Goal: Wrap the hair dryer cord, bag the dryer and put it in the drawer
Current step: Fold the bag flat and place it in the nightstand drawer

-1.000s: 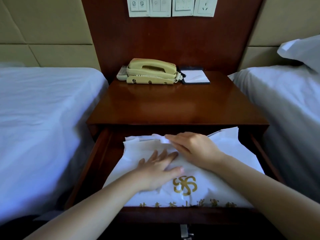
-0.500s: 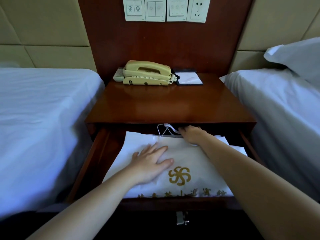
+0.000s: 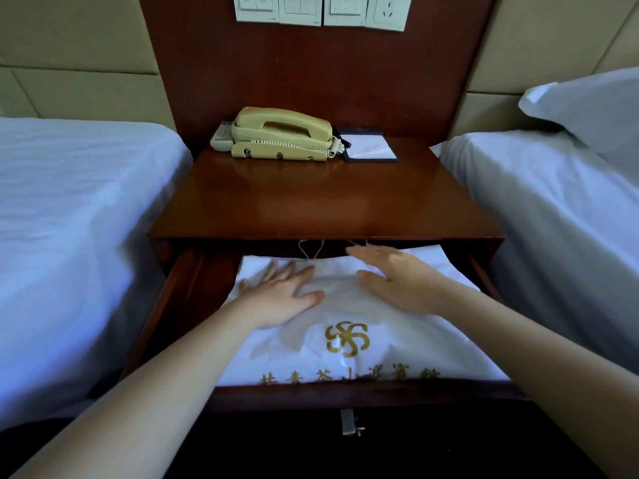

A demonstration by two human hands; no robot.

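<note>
Your left hand [image 3: 280,299] lay spread on the bag [image 3: 380,344], your right hand [image 3: 397,281] straight-fingered at its top edge. You seemed to be settling it in the open drawer [image 3: 345,394]; closing would need your 2 hands clear.

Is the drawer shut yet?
No, the brown wooden drawer stands pulled out, with the white gold-printed bag lying inside it.

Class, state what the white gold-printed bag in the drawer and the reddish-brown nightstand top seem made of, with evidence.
White gold-printed bag: probably thin fabric or non-woven, matte; it creases softly. Reddish-brown nightstand top: likely varnished wood or veneer; glossy reflections show.
</note>
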